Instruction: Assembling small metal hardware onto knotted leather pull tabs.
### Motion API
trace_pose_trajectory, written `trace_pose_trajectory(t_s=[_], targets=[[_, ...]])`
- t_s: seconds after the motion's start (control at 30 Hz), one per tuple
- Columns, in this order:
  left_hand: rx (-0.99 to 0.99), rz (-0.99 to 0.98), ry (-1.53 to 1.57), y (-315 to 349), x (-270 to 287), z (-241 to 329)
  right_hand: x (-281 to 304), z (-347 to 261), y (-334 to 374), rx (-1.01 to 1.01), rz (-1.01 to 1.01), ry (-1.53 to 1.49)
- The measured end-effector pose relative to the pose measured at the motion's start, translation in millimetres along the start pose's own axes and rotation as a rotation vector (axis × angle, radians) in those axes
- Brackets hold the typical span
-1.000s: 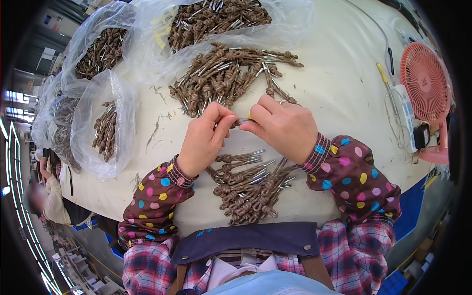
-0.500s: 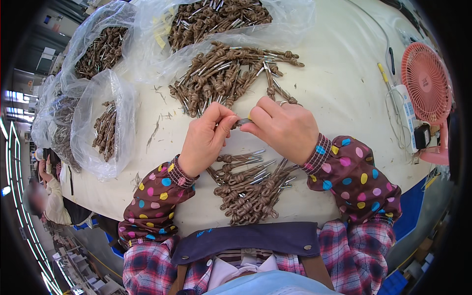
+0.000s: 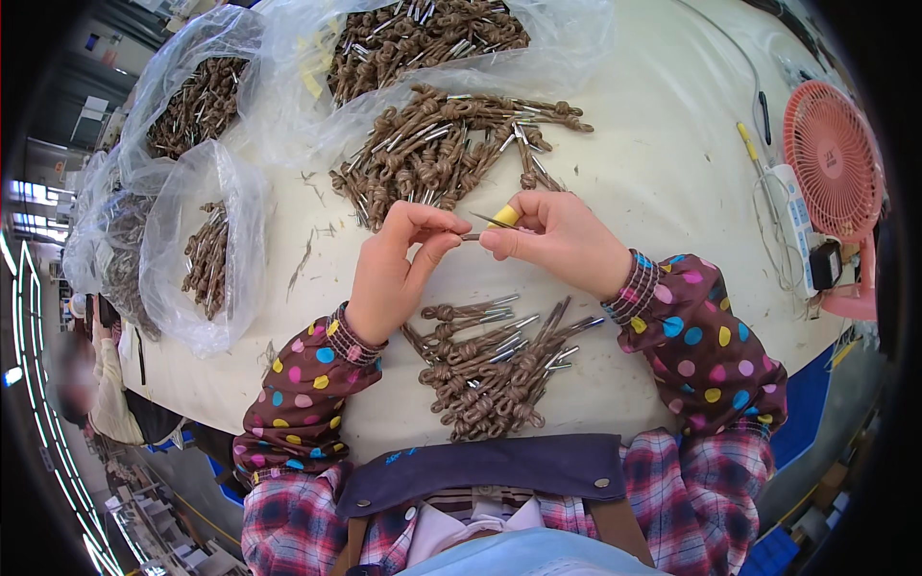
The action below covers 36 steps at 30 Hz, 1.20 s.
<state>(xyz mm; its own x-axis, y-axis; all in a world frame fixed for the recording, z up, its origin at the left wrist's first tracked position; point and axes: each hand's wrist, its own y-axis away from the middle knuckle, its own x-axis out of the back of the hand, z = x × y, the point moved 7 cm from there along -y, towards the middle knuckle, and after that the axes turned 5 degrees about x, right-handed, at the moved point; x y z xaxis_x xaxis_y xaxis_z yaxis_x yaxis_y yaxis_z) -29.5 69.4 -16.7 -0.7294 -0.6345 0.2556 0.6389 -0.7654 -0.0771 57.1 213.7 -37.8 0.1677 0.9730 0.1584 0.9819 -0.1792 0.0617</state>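
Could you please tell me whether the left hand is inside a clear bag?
No, the left hand is outside the clear bags, over the table beside the right hand.

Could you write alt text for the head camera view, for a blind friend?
The left hand pinches a small brown piece beside a slim pointed tool in the right hand, above a pale table. Knotted brown cords with silver tips lie in piles nearby.

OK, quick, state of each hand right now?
Left hand: closed, pinching a thin brown cord.
Right hand: closed, holding a thin, dark, pointed tool; exact kind unclear.
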Motion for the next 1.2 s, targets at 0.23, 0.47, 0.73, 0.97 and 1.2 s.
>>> trace_pose_trajectory(t_s=[0.23,0.47,0.73,0.97,1.2], targets=[[-0.346,-0.019,-0.563,1,-2,34,7,-26,6,0.210,0.128,0.367],[-0.269,-0.153,-0.628,-1,-8,33,3,-30,10,0.294,0.129,0.466],[-0.349,-0.157,-0.669,0,-2,31,-2,-33,8,0.309,0.077,0.488],[-0.439,-0.133,-0.752,2,-11,31,-2,-30,9,0.319,0.106,0.438],[-0.156,-0.186,-0.476,4,-7,10,0,-32,11,0.365,0.110,0.516]])
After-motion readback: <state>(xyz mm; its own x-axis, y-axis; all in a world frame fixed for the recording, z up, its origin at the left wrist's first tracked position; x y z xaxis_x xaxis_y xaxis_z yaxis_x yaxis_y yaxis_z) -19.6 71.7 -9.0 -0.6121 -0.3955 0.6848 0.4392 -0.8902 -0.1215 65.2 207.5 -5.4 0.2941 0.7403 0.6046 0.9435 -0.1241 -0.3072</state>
